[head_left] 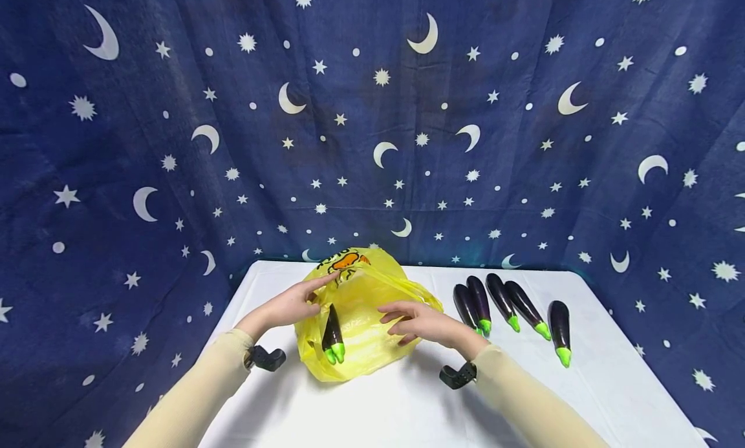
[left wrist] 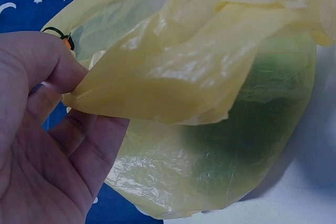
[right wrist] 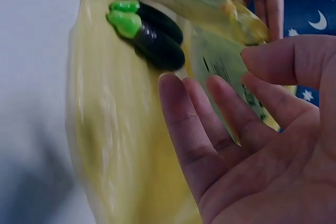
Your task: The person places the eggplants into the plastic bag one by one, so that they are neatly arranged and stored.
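A yellow plastic bag [head_left: 372,344] lies on the white table, its mouth facing me. Two eggplants [right wrist: 157,43] with bright green caps rest side by side inside it. My left hand [head_left: 293,300] pinches the rim of the bag between thumb and fingers, as the left wrist view shows up close. At the right side of the mouth is my right hand [head_left: 421,322], its fingers spread and slightly bent, with nothing in them. In the right wrist view the palm [right wrist: 262,171] is empty in front of the bag.
Several more eggplants lie on the table right of the bag, among them one eggplant [head_left: 560,331] farthest right and another eggplant [head_left: 502,299] nearer the back. A dark blue curtain [head_left: 372,125] with moons and stars hangs behind the white tabletop [head_left: 361,416].
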`<state>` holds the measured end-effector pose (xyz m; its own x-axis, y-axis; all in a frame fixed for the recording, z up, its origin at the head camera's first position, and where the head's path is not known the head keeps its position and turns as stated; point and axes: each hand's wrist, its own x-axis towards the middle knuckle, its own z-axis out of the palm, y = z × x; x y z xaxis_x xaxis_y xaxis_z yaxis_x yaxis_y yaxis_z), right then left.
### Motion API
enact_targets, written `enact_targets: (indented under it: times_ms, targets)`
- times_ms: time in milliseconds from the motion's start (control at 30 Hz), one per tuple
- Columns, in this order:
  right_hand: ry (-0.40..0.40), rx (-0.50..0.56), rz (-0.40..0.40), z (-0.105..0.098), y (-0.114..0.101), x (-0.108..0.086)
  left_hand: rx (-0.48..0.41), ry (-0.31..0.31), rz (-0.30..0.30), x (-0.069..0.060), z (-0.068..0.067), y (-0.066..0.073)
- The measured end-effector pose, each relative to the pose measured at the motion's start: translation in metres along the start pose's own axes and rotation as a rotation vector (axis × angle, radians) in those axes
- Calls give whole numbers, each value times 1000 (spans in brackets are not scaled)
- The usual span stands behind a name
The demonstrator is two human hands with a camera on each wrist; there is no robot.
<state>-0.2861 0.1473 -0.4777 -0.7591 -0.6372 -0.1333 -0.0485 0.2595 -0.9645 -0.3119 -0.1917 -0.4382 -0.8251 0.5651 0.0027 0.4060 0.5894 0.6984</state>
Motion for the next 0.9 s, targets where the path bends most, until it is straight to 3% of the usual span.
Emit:
enact_targets:
  times_ms: [367, 900]
  targets:
    - [78, -28, -3, -47, 0, -51, 21, 6, 17, 2, -1, -4]
    - [263, 61, 31, -101, 19, -102, -25, -9, -5, 3, -1, -5]
